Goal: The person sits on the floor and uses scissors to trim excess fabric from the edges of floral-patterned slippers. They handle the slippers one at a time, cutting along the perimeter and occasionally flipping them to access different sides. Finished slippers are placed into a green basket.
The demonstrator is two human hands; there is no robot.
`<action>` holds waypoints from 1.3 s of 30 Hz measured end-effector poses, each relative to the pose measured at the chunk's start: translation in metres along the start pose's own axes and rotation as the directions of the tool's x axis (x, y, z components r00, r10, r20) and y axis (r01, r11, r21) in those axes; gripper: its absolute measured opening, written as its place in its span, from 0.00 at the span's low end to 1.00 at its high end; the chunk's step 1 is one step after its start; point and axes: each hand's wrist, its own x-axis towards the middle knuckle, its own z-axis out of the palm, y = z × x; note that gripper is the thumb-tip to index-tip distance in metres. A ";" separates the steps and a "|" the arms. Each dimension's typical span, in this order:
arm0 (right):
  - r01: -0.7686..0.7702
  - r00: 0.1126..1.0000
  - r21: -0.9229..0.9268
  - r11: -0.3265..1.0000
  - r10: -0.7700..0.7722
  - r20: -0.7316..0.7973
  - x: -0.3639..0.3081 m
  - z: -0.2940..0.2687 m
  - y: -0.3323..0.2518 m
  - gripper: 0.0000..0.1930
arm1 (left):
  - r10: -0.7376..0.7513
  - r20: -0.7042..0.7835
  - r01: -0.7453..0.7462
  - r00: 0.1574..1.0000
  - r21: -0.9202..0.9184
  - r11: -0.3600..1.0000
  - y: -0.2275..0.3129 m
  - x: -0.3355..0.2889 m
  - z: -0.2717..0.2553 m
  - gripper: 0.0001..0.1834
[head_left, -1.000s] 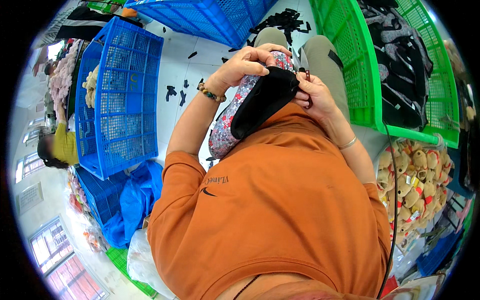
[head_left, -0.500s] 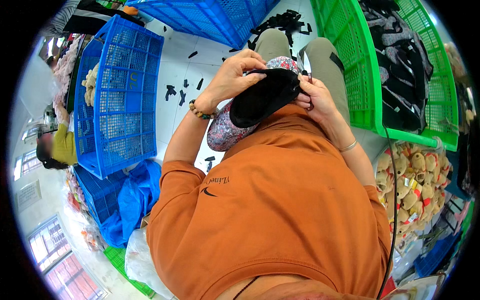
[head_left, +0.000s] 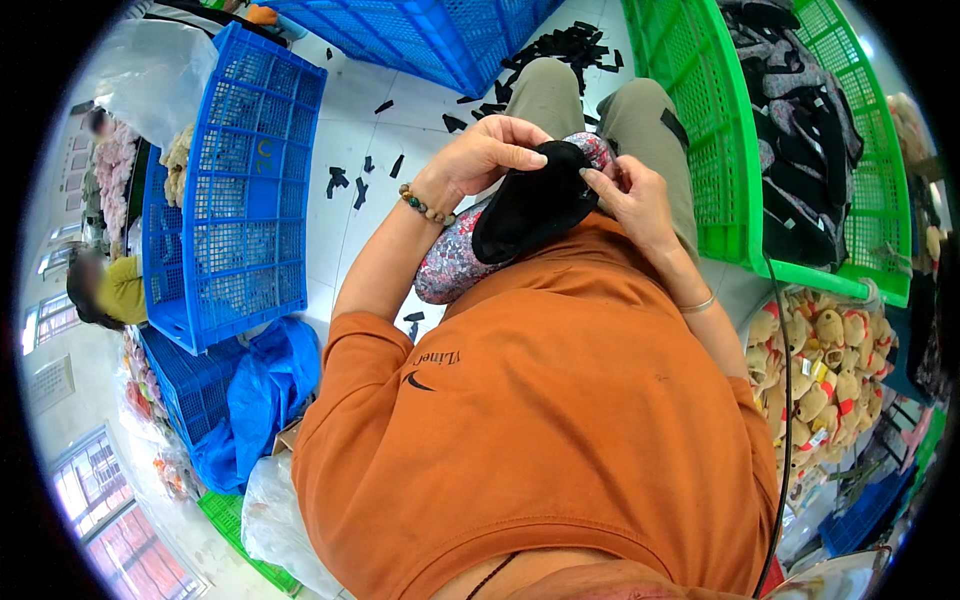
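Note:
A stuffed-looking fabric piece (head_left: 452, 262), speckled grey, white and red outside with a black lining (head_left: 530, 205), lies across my lap against my orange shirt. I cannot tell its exact kind. Its black opening faces up at me. At the far rim, my left hand (head_left: 488, 158) pinches the edge between thumb and fingers, a beaded bracelet on its wrist. On the right side of the opening, my right hand (head_left: 632, 200) has thumb and fingers closed at the black edge; its wrist wears a thin bangle. Whatever lies inside the right palm is hidden.
A green crate (head_left: 745, 200) at the right holds several black-and-speckled pieces (head_left: 800, 130). Blue crates (head_left: 245, 190) stand left and ahead (head_left: 420, 40). Black scraps (head_left: 565, 50) litter the floor. Plush toys (head_left: 815, 370) are heaped at right. A dark cord (head_left: 788, 420) hangs beside me. Another person (head_left: 115, 288) is far left.
The pointed metal scissor blades that stuck up from my right hand no longer show. My right fingers have shifted onto the black edge, and the opening has tilted and narrowed slightly.

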 end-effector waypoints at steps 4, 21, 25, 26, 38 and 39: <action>0.133 0.990 0.027 0.991 -0.132 -0.042 -0.003 -0.010 -0.029 0.12 | 0.006 0.008 -0.006 1.000 0.099 0.995 0.000 -0.001 0.007 0.14; 0.113 0.909 0.023 0.993 -0.095 -0.405 0.032 -0.037 -0.007 0.11 | -0.066 -0.062 0.079 0.996 0.243 0.967 -0.001 0.010 0.017 0.18; 0.087 0.990 0.118 0.989 -0.073 -0.117 0.008 -0.037 -0.008 0.15 | -0.002 -0.094 0.027 0.996 0.268 0.963 -0.003 0.008 0.013 0.20; 0.101 0.993 0.072 0.992 -0.096 -0.069 0.001 -0.032 -0.018 0.15 | 0.012 -0.107 0.018 0.994 0.273 0.962 -0.003 0.008 0.013 0.21; -0.079 0.956 0.522 0.849 -0.084 0.281 0.000 -0.017 -0.009 0.13 | 0.202 0.021 -0.128 0.979 0.836 0.533 0.001 0.011 0.029 0.13; -0.108 0.954 0.549 0.829 -0.069 0.292 0.001 -0.018 -0.009 0.13 | 0.202 0.025 -0.100 0.979 0.924 0.368 0.005 0.012 0.030 0.11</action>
